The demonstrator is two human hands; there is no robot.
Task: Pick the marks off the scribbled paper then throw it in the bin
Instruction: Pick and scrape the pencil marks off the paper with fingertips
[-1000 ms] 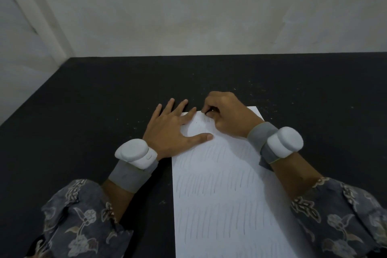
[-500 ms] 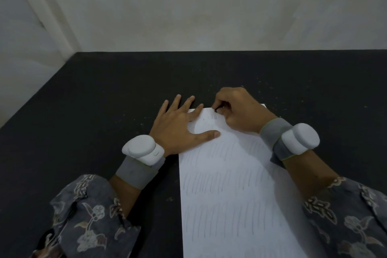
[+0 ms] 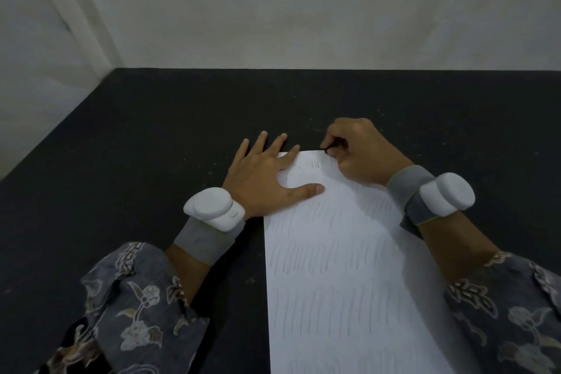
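Paper [image 3: 349, 267] lies flat on the dark table [image 3: 151, 146]. Left hand [image 3: 261, 179], fingers spread, presses its far corner to steady it. Right hand [image 3: 355, 152] beside it pinches a small dark eraser [image 3: 329, 149], apparently rubbing marks at the far edge.

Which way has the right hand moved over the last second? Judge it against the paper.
Yes. The right hand has slid slightly rightward along the paper's far edge, away from the left hand.

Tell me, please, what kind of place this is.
Probably a plain indoor work corner, though little shows. A flat black matte table top meets bare off-white walls, and a white paper sheet with rows of grey pencil strokes lies on it under two hands. No bin is in view.
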